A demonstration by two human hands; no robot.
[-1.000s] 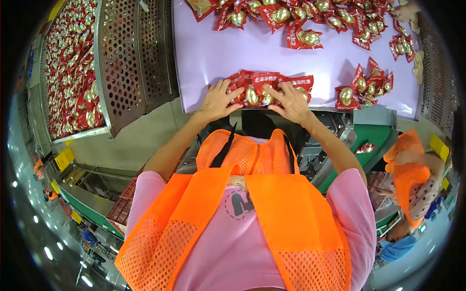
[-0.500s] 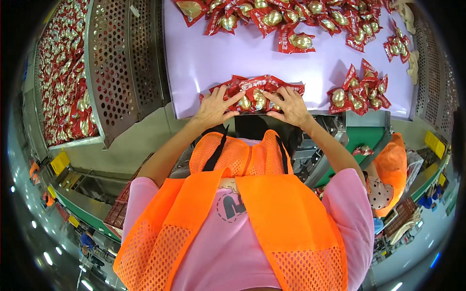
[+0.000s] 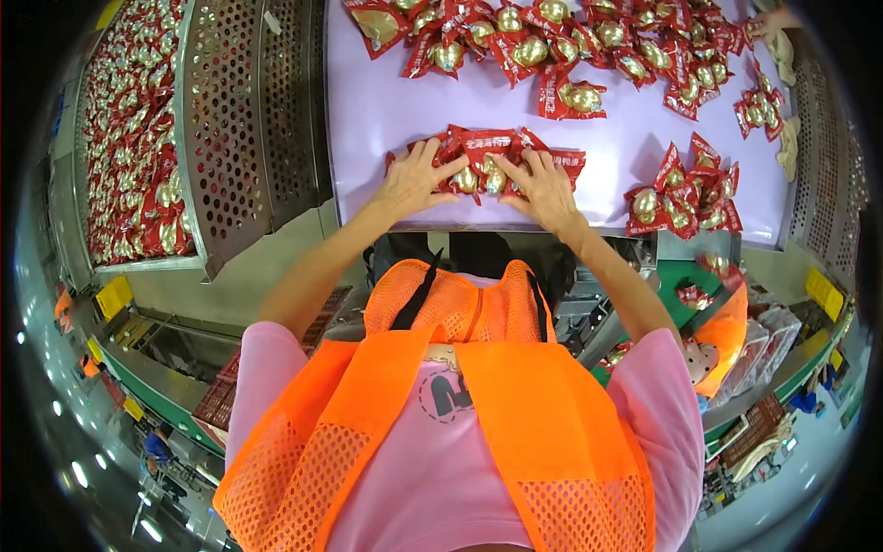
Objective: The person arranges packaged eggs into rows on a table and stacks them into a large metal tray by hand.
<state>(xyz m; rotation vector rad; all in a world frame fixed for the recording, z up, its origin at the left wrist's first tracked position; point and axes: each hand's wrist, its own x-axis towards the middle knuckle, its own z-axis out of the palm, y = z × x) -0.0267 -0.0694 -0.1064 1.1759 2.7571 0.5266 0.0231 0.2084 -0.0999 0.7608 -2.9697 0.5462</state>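
Note:
A short row of red-and-gold egg packets (image 3: 475, 173) lies near the front edge of the pale purple tabletop (image 3: 441, 106). At the row's left end, my left hand (image 3: 414, 179) curls its fingers over the packets, thumb pointing inward. Opposite it, my right hand (image 3: 544, 190) grips the right end, its thumb and fingers bent around the packets. Both palms partly cover what they hold. To the right of my right hand sits a separate cluster of egg packets (image 3: 682, 198).
More egg packets (image 3: 561, 55) are heaped along the table's far side. A perforated metal chute (image 3: 221, 129) borders the left, beside a bin full of packets (image 3: 133, 138). Another person's hand (image 3: 775, 20) shows at top right. An orange-clad person (image 3: 722, 336) stands right, by a green conveyor (image 3: 676, 276).
Both my hands and the row of packets have shifted slightly away from the table's front edge. Another person's hand has come into view at top right. The whole view has tilted a little.

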